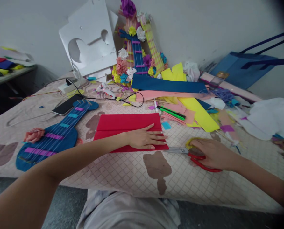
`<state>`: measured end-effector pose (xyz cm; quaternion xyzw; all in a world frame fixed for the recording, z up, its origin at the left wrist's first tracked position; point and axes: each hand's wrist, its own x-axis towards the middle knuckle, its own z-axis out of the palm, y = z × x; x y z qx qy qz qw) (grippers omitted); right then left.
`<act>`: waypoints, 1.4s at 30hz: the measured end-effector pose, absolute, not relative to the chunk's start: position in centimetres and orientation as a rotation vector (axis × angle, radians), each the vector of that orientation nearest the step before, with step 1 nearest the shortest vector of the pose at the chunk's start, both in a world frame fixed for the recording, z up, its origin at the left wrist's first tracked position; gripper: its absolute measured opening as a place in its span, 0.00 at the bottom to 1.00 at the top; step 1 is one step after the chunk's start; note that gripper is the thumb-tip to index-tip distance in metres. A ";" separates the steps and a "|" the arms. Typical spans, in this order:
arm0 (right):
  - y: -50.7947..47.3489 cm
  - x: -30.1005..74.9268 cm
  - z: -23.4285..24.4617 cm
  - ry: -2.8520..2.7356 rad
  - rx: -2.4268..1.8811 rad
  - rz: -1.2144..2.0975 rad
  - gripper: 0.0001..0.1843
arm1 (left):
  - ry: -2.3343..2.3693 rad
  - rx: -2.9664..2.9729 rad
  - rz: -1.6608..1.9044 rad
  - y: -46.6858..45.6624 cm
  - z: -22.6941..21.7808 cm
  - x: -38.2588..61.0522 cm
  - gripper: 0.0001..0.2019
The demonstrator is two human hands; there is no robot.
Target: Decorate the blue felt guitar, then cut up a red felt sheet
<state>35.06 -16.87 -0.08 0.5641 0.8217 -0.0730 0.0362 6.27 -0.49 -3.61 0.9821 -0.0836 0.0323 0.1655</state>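
A folded sheet of red paper (pixel 123 122) lies on the tablecloth in front of me, with a crease running across it. My left hand (pixel 144 138) presses flat on its right half, fingers spread. To the right, my right hand (pixel 211 154) has its fingers curled round the scissors (pixel 180 150). One handle loop is red, and a yellow band shows on the upper one, partly hidden by the fingers. The blades look closed and point left, their tips at the red paper's lower right corner. Whether the tips pass under the paper I cannot tell.
A blue paper guitar (pixel 58 135) lies at left beside a phone (pixel 68 104). A glue gun (pixel 106 90) with its cord is behind the red paper. Green cutter knife (pixel 172 112), yellow paper (pixel 199 114) and scraps crowd the right. Decorated guitars (pixel 137 54) lean against the wall.
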 end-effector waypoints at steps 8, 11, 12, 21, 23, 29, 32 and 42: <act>-16.6 34.7 -0.1 2.500 1.690 -0.218 0.10 | -0.225 2.802 0.064 -0.5 -3.5 6.3 0.24; -16.7 35.1 -0.3 2.499 1.659 -0.192 0.10 | -0.220 2.804 0.028 -0.5 -3.5 6.3 0.24; -16.7 35.2 -0.4 2.507 1.655 -0.184 0.10 | -0.229 2.798 0.048 -0.4 -3.5 6.3 0.24; -17.1 35.2 -0.5 2.520 1.689 -0.146 0.08 | -0.248 2.770 0.152 -0.3 -3.6 6.2 0.25; -17.2 34.9 -0.4 2.492 1.701 -0.143 0.08 | -0.238 2.770 0.173 -0.2 -3.3 6.1 0.25; -17.3 34.5 -0.2 2.465 1.706 -0.147 0.07 | -0.166 2.806 0.028 -0.2 -2.9 5.7 0.24; -17.3 34.6 -0.1 2.468 1.703 -0.152 0.07 | -0.148 2.813 -0.020 -0.3 -3.1 5.7 0.24; -17.0 34.3 -0.4 2.470 1.678 -0.168 0.06 | -0.210 2.831 0.098 -0.1 -3.5 5.6 0.25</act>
